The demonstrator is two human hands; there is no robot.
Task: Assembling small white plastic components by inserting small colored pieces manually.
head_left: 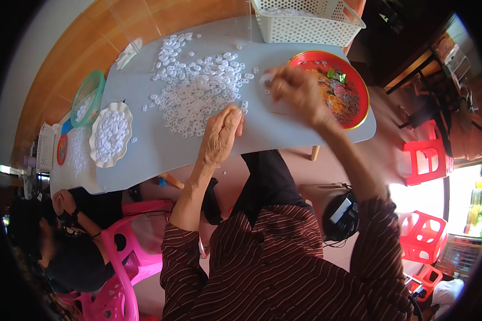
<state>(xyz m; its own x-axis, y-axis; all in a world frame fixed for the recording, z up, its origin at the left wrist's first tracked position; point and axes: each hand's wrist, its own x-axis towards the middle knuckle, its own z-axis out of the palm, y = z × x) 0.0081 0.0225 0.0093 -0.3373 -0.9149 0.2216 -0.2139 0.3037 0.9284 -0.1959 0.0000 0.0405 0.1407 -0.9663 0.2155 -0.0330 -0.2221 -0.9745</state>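
Many small white plastic pieces with holes (198, 88) lie spread in a loose heap on the grey table (160, 155). At the heap's near right edge is my left hand (222, 136), its fingers curled and pressed together. What it holds, if anything, is hidden. My right hand (297, 93) is smeared by motion, its fingers bent in a pinch. A blurred small white plastic piece (265, 79) shows at its fingertips. Beneath and beside that hand stands a round red tray (363, 88) with a flower pattern, strewn with small metallic parts (348, 101). A shiny green packet (334, 75) lies in it.
A white perforated basket (305, 32) stands at the back. Left are a scalloped white dish (128, 120) full of white pieces and a green mesh basket (93, 85). Another person (64, 235) sits at left by a pink chair (128, 257). Red stools (423, 235) stand at right.
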